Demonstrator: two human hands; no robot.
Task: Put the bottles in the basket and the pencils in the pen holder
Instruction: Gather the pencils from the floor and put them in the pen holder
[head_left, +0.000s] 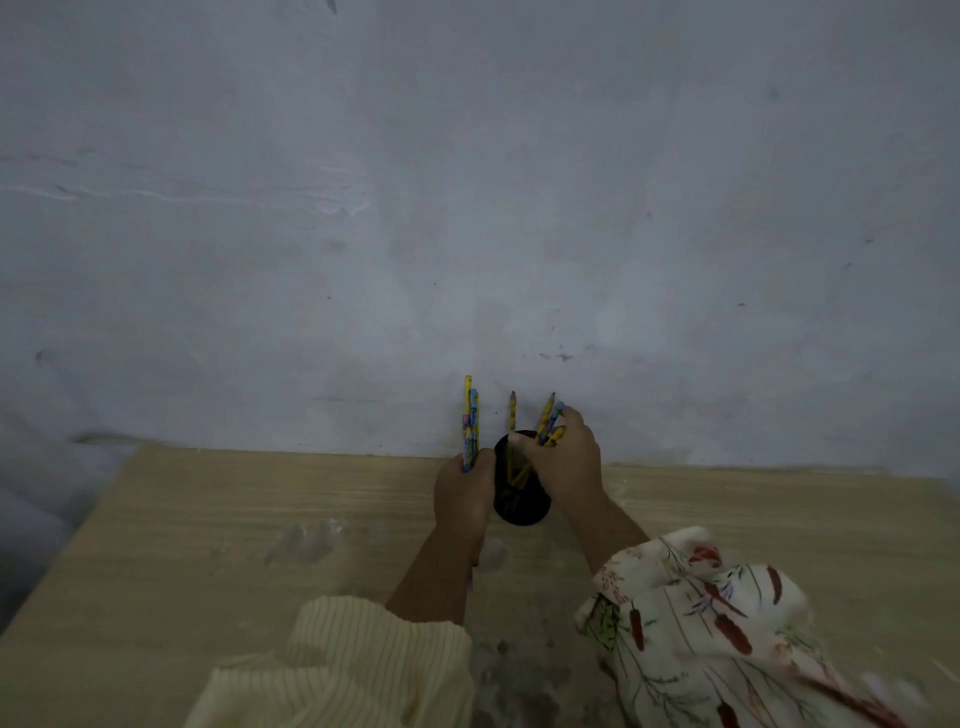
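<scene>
Holding pencils upright over the holder (521, 499) on the surface (260, 519).
Left hand (464, 491) is gripping pencils (471, 423) beside the rim; right hand (563, 457) is gripping others (549, 423) directly above the opening, nearer.

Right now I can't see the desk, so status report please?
Left hand gripping pencils. Right hand feeding more into pen holder. No bottles or basket visible.

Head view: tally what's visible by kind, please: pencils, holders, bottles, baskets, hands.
Pencils held in the left hand: 2
Pencils at the right hand: 3
Pencils standing alone in the pen holder: 1
Pen holder: 1
Bottles: 0 in view
Baskets: 0 in view
Hands: 2
Total: 9 (counts of overlapping pencils are approximate)
</scene>
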